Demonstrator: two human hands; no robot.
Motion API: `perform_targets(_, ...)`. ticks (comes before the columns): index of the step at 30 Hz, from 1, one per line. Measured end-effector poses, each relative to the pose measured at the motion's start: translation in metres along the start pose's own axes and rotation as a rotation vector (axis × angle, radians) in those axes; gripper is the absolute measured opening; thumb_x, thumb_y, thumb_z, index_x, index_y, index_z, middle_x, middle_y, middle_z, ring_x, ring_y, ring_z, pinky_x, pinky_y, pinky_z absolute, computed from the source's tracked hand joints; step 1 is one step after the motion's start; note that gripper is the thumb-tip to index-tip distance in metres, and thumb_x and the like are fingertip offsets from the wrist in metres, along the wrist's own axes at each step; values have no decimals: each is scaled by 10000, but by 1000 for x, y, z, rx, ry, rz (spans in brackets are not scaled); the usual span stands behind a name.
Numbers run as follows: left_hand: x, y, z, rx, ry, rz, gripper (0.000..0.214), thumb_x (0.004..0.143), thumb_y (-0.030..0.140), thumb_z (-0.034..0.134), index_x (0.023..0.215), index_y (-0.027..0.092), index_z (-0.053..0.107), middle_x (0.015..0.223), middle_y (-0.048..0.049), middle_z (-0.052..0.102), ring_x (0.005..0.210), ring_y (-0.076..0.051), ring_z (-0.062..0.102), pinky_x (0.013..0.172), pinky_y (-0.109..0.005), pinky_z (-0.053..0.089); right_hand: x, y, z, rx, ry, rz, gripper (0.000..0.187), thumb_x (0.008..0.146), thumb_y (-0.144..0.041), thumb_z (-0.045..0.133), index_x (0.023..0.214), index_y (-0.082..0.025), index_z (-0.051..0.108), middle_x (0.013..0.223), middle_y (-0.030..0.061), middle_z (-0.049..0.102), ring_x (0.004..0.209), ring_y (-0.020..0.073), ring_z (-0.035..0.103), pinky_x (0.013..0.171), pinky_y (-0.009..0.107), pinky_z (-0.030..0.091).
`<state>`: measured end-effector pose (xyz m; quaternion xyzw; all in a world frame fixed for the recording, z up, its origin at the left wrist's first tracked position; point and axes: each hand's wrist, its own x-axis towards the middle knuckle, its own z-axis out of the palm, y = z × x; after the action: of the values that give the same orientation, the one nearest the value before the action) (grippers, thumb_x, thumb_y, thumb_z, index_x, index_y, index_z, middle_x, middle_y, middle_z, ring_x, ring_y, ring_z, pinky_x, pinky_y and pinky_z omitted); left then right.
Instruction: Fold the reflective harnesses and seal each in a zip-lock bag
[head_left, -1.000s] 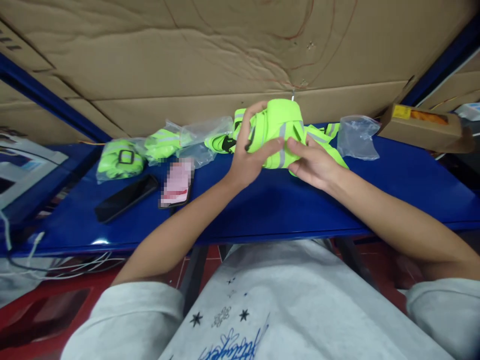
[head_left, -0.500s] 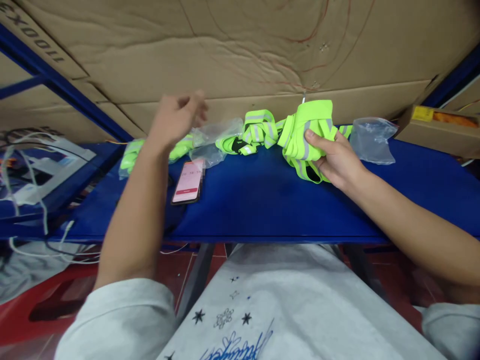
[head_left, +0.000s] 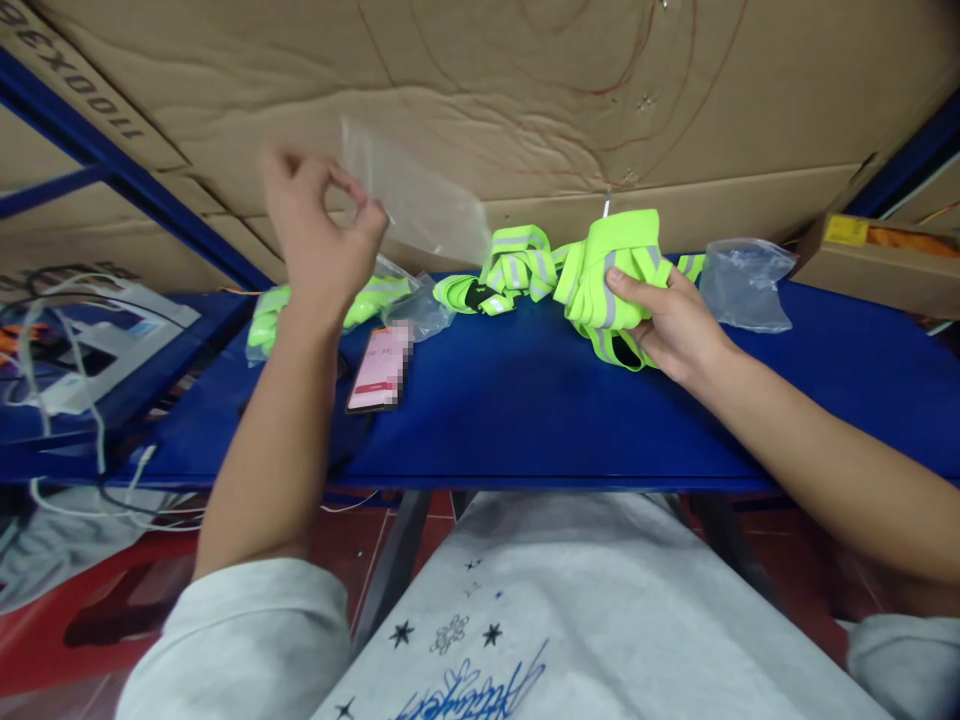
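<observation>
Neon strap bundle, clear bag aloft
Right hand grips bundle over bench; left hand, raised, pinches bag edge

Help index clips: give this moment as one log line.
left hand: holds clear bag | right hand: grips green straps | phone: on table
</observation>
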<state>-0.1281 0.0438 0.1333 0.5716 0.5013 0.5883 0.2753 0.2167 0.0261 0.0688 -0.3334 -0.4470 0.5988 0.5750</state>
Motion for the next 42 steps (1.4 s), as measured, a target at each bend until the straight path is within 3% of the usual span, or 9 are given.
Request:
perform_targets(2, -16, 25, 21, 584, 193, 579, 227, 851, 456, 745, 908, 275, 619, 1320, 44, 518, 1362, -264, 386, 1293, -509, 279, -1, -6, 2, -17, -25, -21, 484, 631, -365, 977, 1029, -280, 714, 1219, 1, 784, 1248, 301, 712, 1050, 466, 644)
perform_targets(4, -39, 42, 50, 916, 54, 749, 163, 936, 410, 640, 1020, 271, 654, 1346, -42, 559, 1295, -281, 487, 1126, -547, 439, -2, -13, 2, -39, -51, -53, 447, 658, -397, 964, 1018, -286, 724, 1238, 1, 779, 1260, 311, 706, 1036, 462, 652)
perform_targets(6, -67, 50, 80, 1108, -162, 783, 240, 1001, 355, 533, 1150, 227, 672, 1425, -144, 564, 1308, -356, 534, 1063, -615, 451, -2, -20, -2, -61, -66, -85, 398, 698, -409, 941, 1015, -283, 736, 1256, 5, 773, 1259, 315, 706, 1031, 456, 653)
perform_targets(10, -112, 39, 120, 880, -636, 813, 476, 1008, 357, 597, 1468, 251, 533, 1657, -130, 386, 1560, -324, 355, 1246, -552, 382, 3, -22, -23, -141, -24, -131, 391, 718, -402, 934, 1035, -270, 747, 1218, 25, 783, 1228, 320, 722, 1011, 460, 655)
perform_targets(15, -116, 12, 130, 827, -698, 577, 1096, 834, 706, 761, 1675, 242, 234, 1753, -193, 178, 1636, -394, 181, 1312, -617, 230, 8, -9, -42, -174, 76, -52, 472, 633, -415, 980, 1004, -269, 727, 1206, 36, 787, 1218, 324, 721, 1046, 494, 626)
perform_targets(20, -108, -4, 136, 906, -920, 378, 1211, 834, 760, 725, 1707, 224, 81, 1727, -217, 268, 1618, -395, 247, 1309, -650, 161, 5, -6, -46, -189, 45, -113, 513, 623, -488, 980, 1028, -340, 702, 1297, -21, 757, 1300, 309, 662, 1144, 527, 550)
perform_targets(23, -105, -10, 138, 890, -861, 381, 1178, 838, 705, 762, 1699, 249, 100, 1660, -196, 408, 1539, -393, 398, 1280, -647, 227, 4, -7, -50, -209, 38, -130, 522, 623, -541, 970, 1026, -361, 691, 1306, -42, 751, 1336, 311, 629, 1156, 538, 533)
perform_targets(31, -103, -18, 137, 807, -424, 471, 1171, 770, 825, 740, 1646, 260, 205, 1632, -138, 434, 1445, -335, 488, 1237, -524, 358, -8, -5, -38, -227, -29, -24, 535, 626, -519, 974, 1029, -312, 690, 1265, -5, 765, 1287, 332, 667, 1094, 544, 589)
perform_targets(42, -117, -13, 143, 862, -524, 334, 1268, 717, 601, 908, 1669, 179, 184, 1642, -166, 443, 1449, -352, 514, 1223, -474, 370, -16, -4, -43, -569, -163, -137, 545, 645, -522, 966, 1077, -292, 724, 1174, 17, 778, 1120, 325, 730, 1040, 528, 602)
